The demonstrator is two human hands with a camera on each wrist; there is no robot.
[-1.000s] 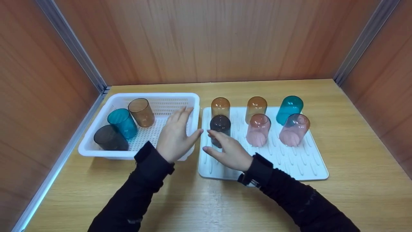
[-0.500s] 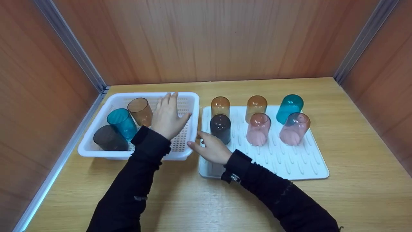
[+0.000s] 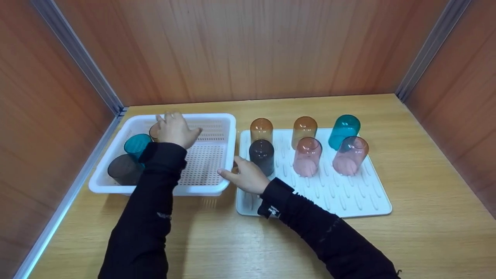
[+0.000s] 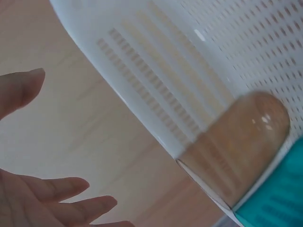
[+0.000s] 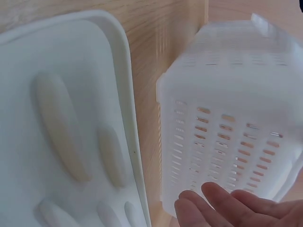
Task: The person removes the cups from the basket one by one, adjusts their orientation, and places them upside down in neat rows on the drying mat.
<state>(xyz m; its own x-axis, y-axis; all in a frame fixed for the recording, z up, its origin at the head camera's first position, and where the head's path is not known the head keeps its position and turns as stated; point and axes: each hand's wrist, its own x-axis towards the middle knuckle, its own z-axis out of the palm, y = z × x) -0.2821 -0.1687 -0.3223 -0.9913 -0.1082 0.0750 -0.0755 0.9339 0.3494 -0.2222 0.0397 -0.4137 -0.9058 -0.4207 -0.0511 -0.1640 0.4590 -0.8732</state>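
The amber cup (image 4: 241, 139) is found inside the white basket (image 3: 201, 189), in its far left part, and by the left hand (image 3: 176, 130) it is mostly covered in the head view, so the cup lies below this hand and a little to its left. Its long axis is tilted: the rounded base is rested near the basket floor, and the mouth is turned up toward the basket's far rim. No contact with the cup is seen in the left wrist view; the fingers are spread, with a wide gap to the thumb, and nothing is held. The right hand (image 3: 248, 176) is placed well apart from the cup, beside the basket's right wall, with fingers extended and nothing gripped; whether the wall is touched cannot be told. In the basket three cups can be counted: the amber one, one teal cup (image 3: 137, 144) and one grey cup (image 3: 124, 169). On the single white tray (image 3: 360, 201) six are counted, all placed mouth down: two orange cups (image 3: 304, 130), one turquoise cup (image 3: 344, 131), one dark cup (image 3: 261, 157) and two pink cups (image 3: 308, 157).
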